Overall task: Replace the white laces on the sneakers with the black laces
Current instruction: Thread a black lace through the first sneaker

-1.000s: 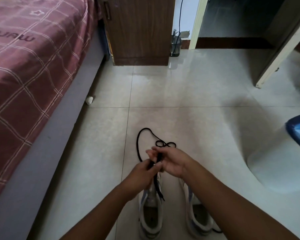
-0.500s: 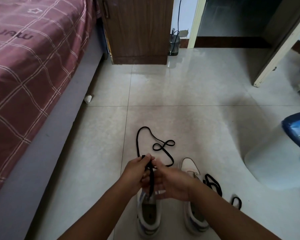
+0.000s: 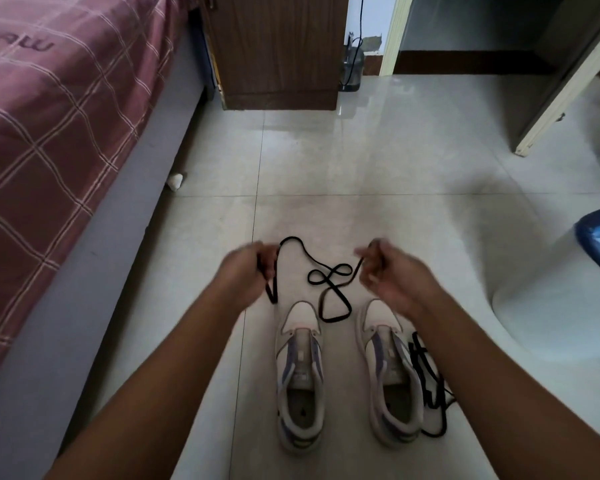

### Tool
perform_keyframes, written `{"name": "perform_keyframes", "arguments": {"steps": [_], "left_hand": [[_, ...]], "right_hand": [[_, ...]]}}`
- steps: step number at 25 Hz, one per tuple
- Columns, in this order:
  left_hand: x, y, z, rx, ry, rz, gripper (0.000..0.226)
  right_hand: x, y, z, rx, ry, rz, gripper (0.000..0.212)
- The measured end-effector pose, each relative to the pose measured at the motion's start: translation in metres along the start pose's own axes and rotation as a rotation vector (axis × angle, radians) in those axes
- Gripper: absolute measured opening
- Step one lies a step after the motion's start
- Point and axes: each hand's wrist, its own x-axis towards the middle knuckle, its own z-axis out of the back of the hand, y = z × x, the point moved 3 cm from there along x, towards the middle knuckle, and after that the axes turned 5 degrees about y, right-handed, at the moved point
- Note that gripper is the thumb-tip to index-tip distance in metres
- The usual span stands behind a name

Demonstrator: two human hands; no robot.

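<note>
Left hand: the left hand (image 3: 246, 275) is raised over the floor (image 3: 378, 161), ahead of and to the left of the left sneaker, its fingers curled round one end of the black lace; a short tail hangs below the fist. The hand is blurred.
Right hand: the right hand (image 3: 392, 278) is raised ahead of the right sneaker, fingers and thumb pinching the other end of the same lace. It is blurred too.
Hands apart: the two hands are well apart, level with each other, with the lace slack between them.
Black lace: the black lace (image 3: 329, 282) arches up from the left hand, drops to the floor and lies there in several loops just ahead of the sneakers' toes, then rises to the right hand.
Left sneaker: the left sneaker (image 3: 300, 379) stands on the floor, toe pointing away, white with purple panels, its eyelets without a lace.
Right sneaker: the right sneaker (image 3: 390, 372) stands just beside it, parallel, also unlaced.
Second lace: a second lace (image 3: 426, 386), black, lies bundled on the floor against the outer side of the right sneaker, partly under the right forearm.
Bed: a bed (image 3: 49, 109) with a red checked cover runs along the left.
Cabinet: a brown cabinet (image 3: 278, 50) stands at the far wall.
Bin: a blue bin (image 3: 589, 237) sits at the right edge.
White scrap: a small white scrap (image 3: 175, 181) lies by the bed base.
</note>
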Motion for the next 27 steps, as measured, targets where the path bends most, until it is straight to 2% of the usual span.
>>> {"name": "perform_keyframes", "arguments": {"steps": [2, 4, 6, 9, 10, 12, 15, 18, 22, 24, 27], "left_hand": [[0.006, -0.034, -0.001, -0.055, 0.023, -0.188, 0.025], [0.009, -0.037, 0.006, -0.073, 0.040, -0.324, 0.030], [0.014, -0.001, 0.020, 0.033, 0.008, -0.272, 0.036], [0.018, 0.080, 0.053, 0.448, -0.148, 0.026, 0.034], [0.017, 0.102, 0.063, 0.486, -0.171, 0.094, 0.031], [0.014, 0.130, 0.074, 0.369, -0.171, 0.168, 0.024], [0.016, 0.138, 0.075, 0.328, -0.168, 0.171, 0.010], [0.019, 0.132, 0.069, 0.399, -0.191, 0.076, 0.008], [0.023, 0.133, 0.073, 0.458, -0.258, 0.007, 0.011], [0.025, 0.135, 0.076, 0.529, -0.274, -0.023, 0.012], [0.025, 0.137, 0.078, 0.618, -0.270, -0.089, 0.013]], "right_hand": [[0.008, 0.032, -0.004, 0.063, 0.010, 0.218, 0.025], [0.013, 0.027, -0.001, -0.040, -0.037, 0.313, 0.017], [0.020, -0.013, 0.011, -0.221, -0.119, 0.230, 0.014], [0.028, -0.091, 0.038, -0.415, -0.268, -0.101, 0.015], [0.030, -0.113, 0.046, -0.384, -0.293, -0.188, 0.015], [0.032, -0.143, 0.052, -0.217, -0.291, -0.262, 0.016], [0.036, -0.160, 0.050, -0.136, -0.309, -0.214, 0.024], [0.043, -0.156, 0.044, -0.272, -0.358, -0.107, 0.028], [0.047, -0.156, 0.046, -0.488, -0.447, -0.034, 0.010], [0.046, -0.159, 0.048, -0.612, -0.475, -0.003, 0.007], [0.039, -0.160, 0.044, -0.619, -0.456, 0.059, 0.012]]}}
